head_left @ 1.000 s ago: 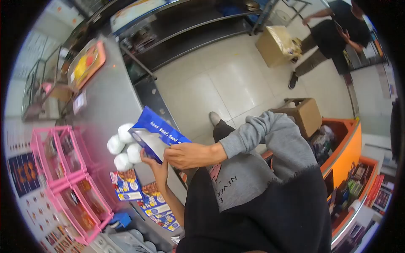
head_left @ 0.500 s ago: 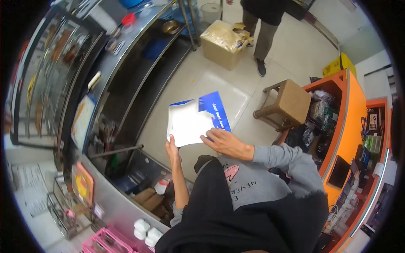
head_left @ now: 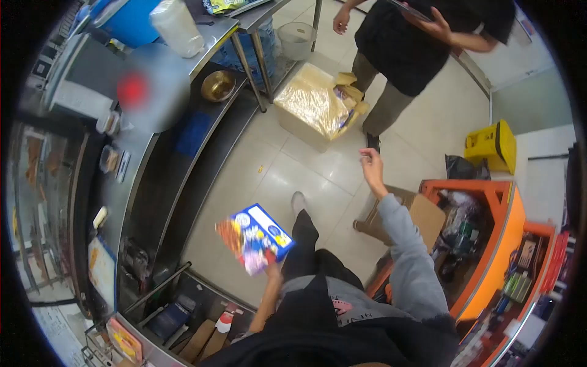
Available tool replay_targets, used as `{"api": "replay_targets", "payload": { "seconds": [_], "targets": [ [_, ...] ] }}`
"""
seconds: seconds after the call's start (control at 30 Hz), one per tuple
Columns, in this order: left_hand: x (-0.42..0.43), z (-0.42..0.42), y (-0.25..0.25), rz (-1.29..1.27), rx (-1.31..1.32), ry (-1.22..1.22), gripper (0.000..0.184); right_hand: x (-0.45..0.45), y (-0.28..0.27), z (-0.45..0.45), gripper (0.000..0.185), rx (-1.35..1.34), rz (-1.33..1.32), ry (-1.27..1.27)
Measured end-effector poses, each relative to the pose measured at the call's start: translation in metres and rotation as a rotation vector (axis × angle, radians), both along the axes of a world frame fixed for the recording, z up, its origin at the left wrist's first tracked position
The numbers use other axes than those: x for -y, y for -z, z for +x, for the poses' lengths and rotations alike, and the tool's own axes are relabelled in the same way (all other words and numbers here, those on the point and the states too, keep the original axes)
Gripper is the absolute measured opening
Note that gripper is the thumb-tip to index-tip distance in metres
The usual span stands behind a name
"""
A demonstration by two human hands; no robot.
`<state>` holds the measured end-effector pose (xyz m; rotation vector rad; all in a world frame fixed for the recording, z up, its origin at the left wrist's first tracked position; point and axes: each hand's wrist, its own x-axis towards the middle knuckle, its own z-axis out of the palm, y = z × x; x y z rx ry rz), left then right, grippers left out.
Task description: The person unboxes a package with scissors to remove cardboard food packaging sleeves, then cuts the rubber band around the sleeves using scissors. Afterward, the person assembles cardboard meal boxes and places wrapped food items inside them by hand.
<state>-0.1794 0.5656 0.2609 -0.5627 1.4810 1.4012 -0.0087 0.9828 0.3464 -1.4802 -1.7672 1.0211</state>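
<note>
My left hand [head_left: 273, 273] grips the lower edge of a printed cardboard food box [head_left: 260, 237], held low over the floor to the left of my leg. Its blue face has white lettering, and a food picture shows at the left end. Slight blur hides the smaller print. My right hand [head_left: 372, 170] is stretched forward, holding nothing, its fingers loosely bent and apart. Below that hand is a brown stool [head_left: 422, 214]. Ahead of it stands a large carton [head_left: 306, 101] with clear wrap and torn flaps on top.
A person in black [head_left: 403, 49] stands beside the carton, holding a dark flat device [head_left: 413, 11]. Steel shelving [head_left: 202, 147] with a metal bowl [head_left: 218, 85] runs along the left. An orange counter [head_left: 489, 257] stands at right, a yellow bin [head_left: 491, 147] behind it.
The box has turned from its white inside to its printed face and moved lower. My right hand has let go of it and reached forward. I have stepped toward the carton.
</note>
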Motion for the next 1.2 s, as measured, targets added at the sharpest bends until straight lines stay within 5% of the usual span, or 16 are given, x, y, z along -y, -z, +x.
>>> {"api": "replay_targets", "payload": {
  "seconds": [0.17, 0.2, 0.37, 0.5, 0.57, 0.6, 0.67, 0.77, 1.2],
  "targets": [
    [-0.204, 0.027, -0.123, 1.006, 0.515, -0.328, 0.062, -0.174, 0.104, 0.019, 0.016, 0.354, 0.077, 0.106],
    [-0.228, 0.025, -0.114, 1.222, 0.709, -0.303, 0.061, -0.197, 0.116, 0.014, 0.016, 0.366, 0.055, 0.107],
    [-0.274, 0.023, -0.018, 0.622, 0.457, -0.417, 0.061, -0.321, 0.226, -0.015, 0.017, 0.409, -0.06, 0.198],
    [-0.29, 0.035, 0.027, 0.331, 0.373, -0.488, 0.061, -0.38, 0.312, -0.052, 0.032, 0.576, -0.36, -0.012],
    [-0.304, 0.045, 0.034, 0.246, 0.374, -0.516, 0.06, -0.385, 0.355, -0.061, 0.033, 0.04, -0.703, -0.19],
    [-0.312, 0.049, 0.035, 0.211, 0.382, -0.534, 0.06, -0.38, 0.356, -0.064, 0.033, 0.064, -0.736, -0.194],
    [-0.326, 0.054, 0.034, 0.157, 0.389, -0.548, 0.06, -0.374, 0.327, -0.084, 0.041, -0.365, -1.093, 0.169],
    [-0.344, 0.054, 0.03, 0.112, 0.394, -0.549, 0.06, -0.377, 0.311, -0.095, 0.051, -0.393, -1.196, -0.043],
    [-0.372, 0.058, 0.018, 0.024, 0.401, -0.519, 0.059, -0.398, 0.299, -0.081, 0.051, 0.185, -1.021, -0.57]
  ]
}}
